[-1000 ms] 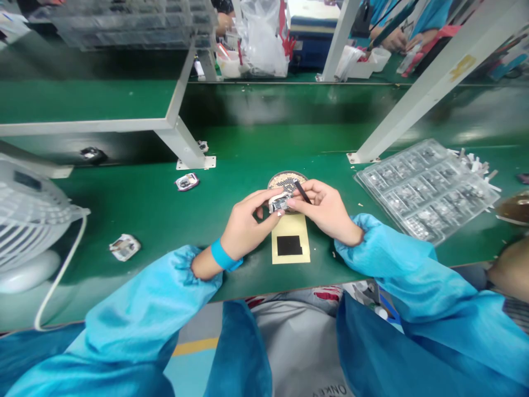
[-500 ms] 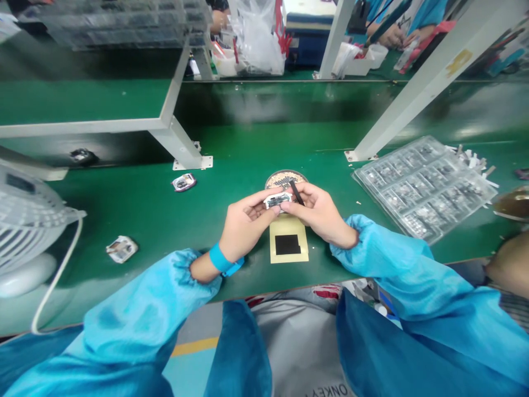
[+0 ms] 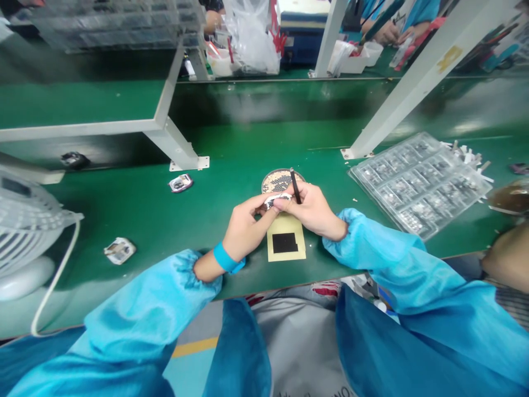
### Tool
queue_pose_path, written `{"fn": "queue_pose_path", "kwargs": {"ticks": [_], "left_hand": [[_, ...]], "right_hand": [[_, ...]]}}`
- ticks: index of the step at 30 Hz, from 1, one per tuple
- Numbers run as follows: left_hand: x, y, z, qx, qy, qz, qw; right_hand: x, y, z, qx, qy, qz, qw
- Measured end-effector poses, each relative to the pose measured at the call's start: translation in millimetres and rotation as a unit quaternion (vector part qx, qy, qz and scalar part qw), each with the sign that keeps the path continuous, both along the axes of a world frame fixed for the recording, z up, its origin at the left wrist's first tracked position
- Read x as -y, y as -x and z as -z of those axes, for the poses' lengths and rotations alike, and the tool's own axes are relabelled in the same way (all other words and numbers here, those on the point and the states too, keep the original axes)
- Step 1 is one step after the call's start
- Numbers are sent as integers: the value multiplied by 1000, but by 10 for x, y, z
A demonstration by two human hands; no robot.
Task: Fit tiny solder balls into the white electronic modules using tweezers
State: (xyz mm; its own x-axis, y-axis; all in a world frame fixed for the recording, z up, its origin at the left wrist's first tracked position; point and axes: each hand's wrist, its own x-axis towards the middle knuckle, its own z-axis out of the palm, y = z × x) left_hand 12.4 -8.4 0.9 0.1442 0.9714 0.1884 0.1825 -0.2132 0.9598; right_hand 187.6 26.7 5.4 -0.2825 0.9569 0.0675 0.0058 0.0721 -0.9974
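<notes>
My left hand (image 3: 250,221) is closed on a small white device housing (image 3: 270,200) with dark parts inside, gripping it by its left side. On the housing's right side press the thumb and fingertips of my right hand (image 3: 314,209). A slim black tool (image 3: 295,186) is also held in my right hand, pointing up and away; its exact kind does not show. Just beyond the fingers lies a round dish (image 3: 273,179) of small pale and dark pieces. Below the hands is a yellow sheet (image 3: 286,256) bearing a black rectangle (image 3: 285,242).
Two similar housings (image 3: 181,183) (image 3: 119,251) lie to the left, near a white fan (image 3: 28,220). Clear compartment trays (image 3: 421,184) with parts are stacked at right. Metal posts (image 3: 388,94) and a shelf (image 3: 82,105) frame the bench. Across it, a co-worker's hands (image 3: 390,34) show.
The housing has tilted in my hands, showing less of its inside. The black tool has swung more upright, and my right thumb has slid left over the housing.
</notes>
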Motion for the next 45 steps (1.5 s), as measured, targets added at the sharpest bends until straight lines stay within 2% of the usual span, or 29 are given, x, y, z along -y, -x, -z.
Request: {"fn": "queue_pose_path", "kwargs": {"ticks": [5,9,12,14,16,20,24,29,37,45], "left_hand": [[14,-52,-50,4,-1,-40,999],[-33,-49,-23,41,30,-32,998],[-76,-15,14,33,35,-11,999],[-84,8,23,-7,4,-14,1000],[-78,25,16,-58,-38,-26,997],[-60,37,-13,-116,-86,-36,989],[-63,35,-16,-123,-89,-37,988],[-67,35,2,-103,-55,-39,992],[-55,62,-39,-161,-119,-35,979],[-70,68,-38,-211,-129,-48,968]], "right_hand": [[1,43,-6,23,-3,13,1000],[-37,25,18,62,-34,4,997],[-83,-44,6,137,-151,36,978],[-99,-100,-30,161,-253,51,953],[-104,-148,-73,155,-336,36,928],[-109,-206,-103,140,-424,9,895],[-123,-241,-63,177,-431,0,885],[-108,-272,-74,227,-409,-23,883],[-109,-269,-58,230,-396,-39,888],[-84,-259,-136,350,-395,-66,847]]}}
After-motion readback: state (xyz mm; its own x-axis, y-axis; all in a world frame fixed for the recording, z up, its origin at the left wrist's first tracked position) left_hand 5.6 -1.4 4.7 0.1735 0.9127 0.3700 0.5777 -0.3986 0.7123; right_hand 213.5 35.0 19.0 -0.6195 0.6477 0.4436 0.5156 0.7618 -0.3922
